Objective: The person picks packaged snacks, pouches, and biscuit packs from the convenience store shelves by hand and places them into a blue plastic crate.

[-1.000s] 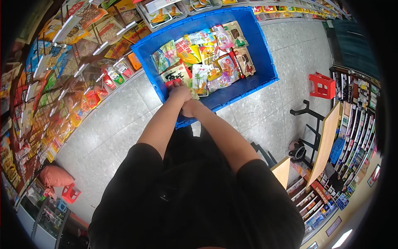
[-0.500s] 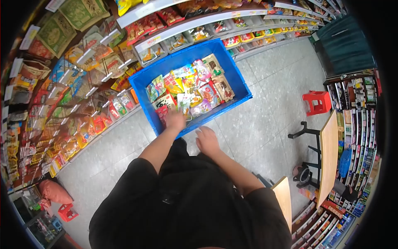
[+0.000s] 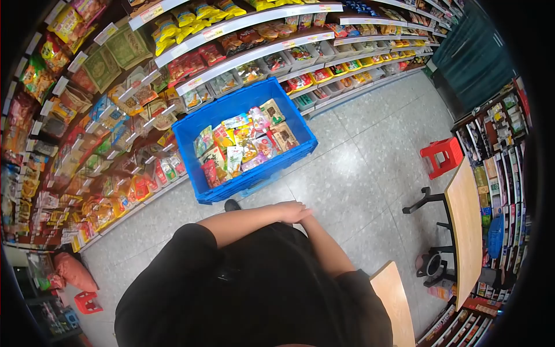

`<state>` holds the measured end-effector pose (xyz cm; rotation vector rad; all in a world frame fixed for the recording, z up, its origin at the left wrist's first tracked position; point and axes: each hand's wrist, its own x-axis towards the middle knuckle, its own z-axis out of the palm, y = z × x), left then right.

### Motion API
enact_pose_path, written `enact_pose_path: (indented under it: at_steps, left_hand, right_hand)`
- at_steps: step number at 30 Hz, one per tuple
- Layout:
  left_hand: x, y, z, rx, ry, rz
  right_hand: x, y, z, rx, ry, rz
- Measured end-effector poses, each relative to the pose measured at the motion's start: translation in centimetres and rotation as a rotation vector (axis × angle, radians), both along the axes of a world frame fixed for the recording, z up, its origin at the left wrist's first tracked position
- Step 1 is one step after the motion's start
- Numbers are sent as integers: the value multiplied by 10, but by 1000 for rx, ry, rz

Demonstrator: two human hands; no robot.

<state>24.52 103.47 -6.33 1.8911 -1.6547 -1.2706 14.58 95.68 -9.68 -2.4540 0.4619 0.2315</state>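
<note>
My left hand (image 3: 292, 211) is in front of my body, its fingers stretched out to the right and nothing visible in it. It lies across my right hand (image 3: 304, 218), which is mostly covered, so its fingers cannot be made out. Beyond both hands, up and to the left, stands a blue crate (image 3: 231, 191) that neither hand touches. Inside it lie several snack packets, among them a red packet (image 3: 210, 172) at the near left corner, a white pouch (image 3: 234, 158) and a brown packet (image 3: 284, 136) on the right.
Snack shelves (image 3: 254, 51) run behind the crate and down the left side. At the right are a red stool (image 3: 441, 157) and a wooden table (image 3: 464, 231). Another tabletop (image 3: 392, 301) is near my right elbow. A second red stool (image 3: 88, 302) stands at lower left.
My left hand has left the packets in the crate and moved right, onto my right hand. A red packet that was under it now lies uncovered. The view has shifted, showing more shelves.
</note>
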Motion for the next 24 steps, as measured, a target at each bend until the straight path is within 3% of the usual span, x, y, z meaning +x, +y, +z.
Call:
enact_pose_path:
  at_steps: [5,7,11,14,18,19,21,24]
  left_hand:
    - [-36,-20,34,3,100,16]
    - [-44,-30,32,-125,223,-48]
    - [-42,-38,29,-216,145,-117]
    - [-25,-36,16,-111,90,17]
    - [14,-28,-8,411,-273,42]
    - [27,-17,-21,441,-314,1]
    - [58,14,-47,485,-298,-37]
    - [105,68,-112,519,-190,64]
  right_hand:
    - [-37,-26,-9,86,83,43]
    - [-52,-38,-14,120,121,60]
    - [-45,-45,-19,190,198,81]
    - [-28,-41,-22,241,258,87]
    - [-5,-35,-36,310,360,91]
    - [-6,-38,-40,303,369,90]
    - [-26,-56,-63,250,167,-61]
    - [-70,-91,-72,260,155,-345]
